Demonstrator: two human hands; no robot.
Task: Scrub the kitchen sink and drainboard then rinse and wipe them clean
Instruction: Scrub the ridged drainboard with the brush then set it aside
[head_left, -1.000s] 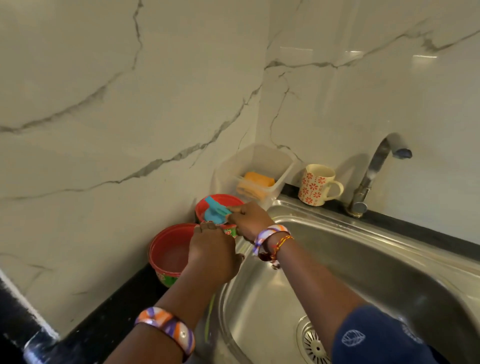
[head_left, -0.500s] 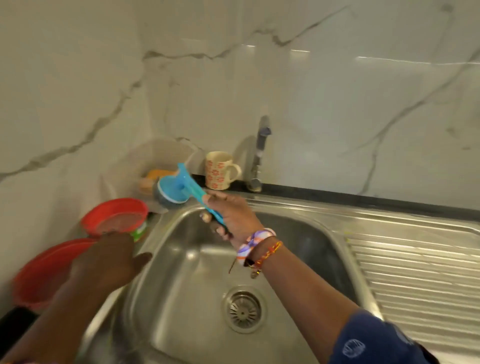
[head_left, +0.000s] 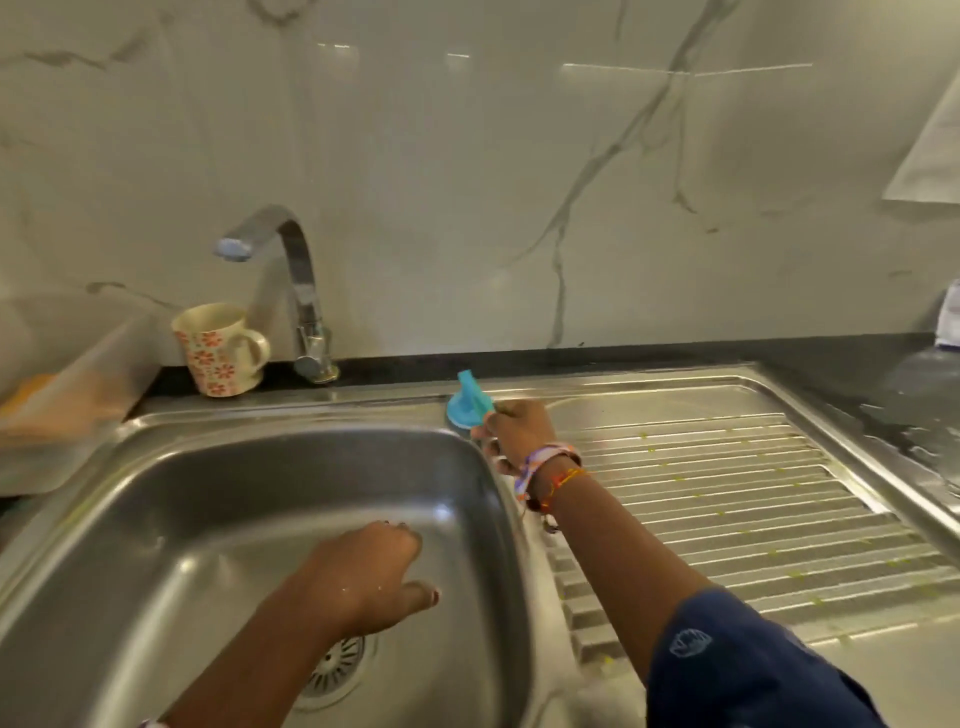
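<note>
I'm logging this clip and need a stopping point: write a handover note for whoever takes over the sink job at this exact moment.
Right hand: holds the blue brush, head down on the steel ledge at the back corner between sink and drainboard.
Left hand: empty, open, over the basin near the drain.
Tap: no water running.
Mug stands left of the tap.
Done: brush in hand, at the steel.
Left: scrub basin and drainboard (small yellowish specks show on its ribs), rinse, wipe.

Black counter (head_left: 852, 358): steel sink (head_left: 291, 415), mug (head_left: 215, 349).
</note>
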